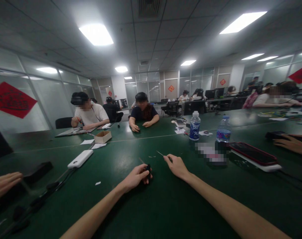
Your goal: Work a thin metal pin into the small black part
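My left hand (pixel 137 177) rests on the green table (pixel 151 205), fingers closed round a small black object (pixel 148 167) from which a thin pin sticks out toward the far side. A little to its right, my right hand (pixel 177 165) pinches a thin wire or needle (pixel 160 153) that points up and left. The two hands lie close together near the table's middle, both forearms stretched out over the tabletop.
A white power bank (pixel 80 158) lies to the left, two water bottles (pixel 195 126) stand ahead, and a red-cased phone (pixel 252 153) lies on the right. A small cardboard box (pixel 103 136) sits further back. Other people's hands reach in at the left edge (pixel 3 184) and the right edge (pixel 290 143); several people sit opposite.
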A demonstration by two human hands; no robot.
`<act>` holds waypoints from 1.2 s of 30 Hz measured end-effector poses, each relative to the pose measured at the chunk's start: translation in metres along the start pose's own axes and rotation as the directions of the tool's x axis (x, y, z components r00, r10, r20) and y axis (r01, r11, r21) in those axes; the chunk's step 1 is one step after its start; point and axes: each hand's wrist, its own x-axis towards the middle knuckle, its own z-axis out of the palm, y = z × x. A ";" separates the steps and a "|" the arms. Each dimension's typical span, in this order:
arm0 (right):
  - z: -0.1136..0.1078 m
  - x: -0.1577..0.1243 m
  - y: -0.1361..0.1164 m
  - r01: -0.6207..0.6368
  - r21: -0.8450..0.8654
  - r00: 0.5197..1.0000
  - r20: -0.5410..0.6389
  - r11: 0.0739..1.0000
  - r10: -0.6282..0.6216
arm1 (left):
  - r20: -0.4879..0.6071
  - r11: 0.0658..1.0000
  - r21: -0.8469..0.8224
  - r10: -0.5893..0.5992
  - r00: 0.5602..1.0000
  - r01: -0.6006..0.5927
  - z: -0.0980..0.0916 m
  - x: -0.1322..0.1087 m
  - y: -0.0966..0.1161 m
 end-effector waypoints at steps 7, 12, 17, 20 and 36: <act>-0.007 -0.005 0.001 0.166 -0.053 0.978 0.134 0.985 -0.157 | -0.120 0.989 -0.146 -0.008 0.993 -0.010 -0.001 0.005 -0.009; -0.001 -0.018 -0.022 0.317 -0.142 0.931 0.235 0.938 -0.279 | -0.135 0.981 -0.192 0.015 0.991 -0.041 -0.001 0.005 -0.010; -0.001 -0.017 -0.022 0.316 -0.129 0.928 0.246 0.940 -0.279 | -0.141 0.980 -0.198 -0.005 0.990 -0.023 -0.001 0.004 -0.009; -0.003 -0.016 -0.020 0.318 -0.123 0.925 0.256 0.940 -0.279 | -0.139 0.978 -0.209 -0.002 0.990 -0.027 -0.003 0.005 -0.011; -0.002 -0.016 -0.021 0.333 -0.171 0.919 0.278 0.927 -0.279 | -0.129 0.979 -0.205 -0.010 0.992 -0.016 -0.004 0.005 -0.011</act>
